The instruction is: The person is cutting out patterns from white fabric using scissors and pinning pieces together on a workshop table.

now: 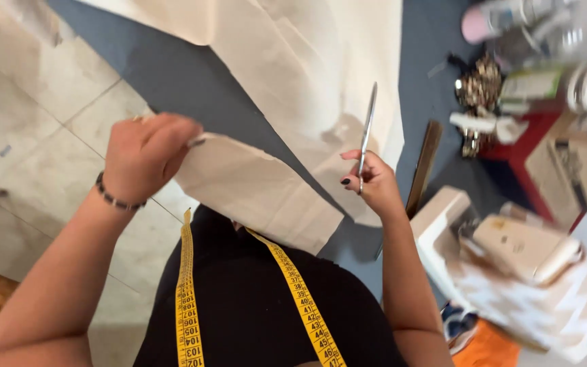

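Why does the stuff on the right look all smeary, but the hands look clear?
In the head view, the bottles and clutter at the right edge are smeared by blur; the left hand, right hand, scissors and paper are sharper. Light is soft and even, without harsh glare.

Bright even daylight, soft faint shadows, clutter (545, 81) at the right edge motion-blurred, centre sharp

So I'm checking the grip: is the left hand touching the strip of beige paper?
Touching. The head view shows the left hand closed around the strip of beige paper at its end.
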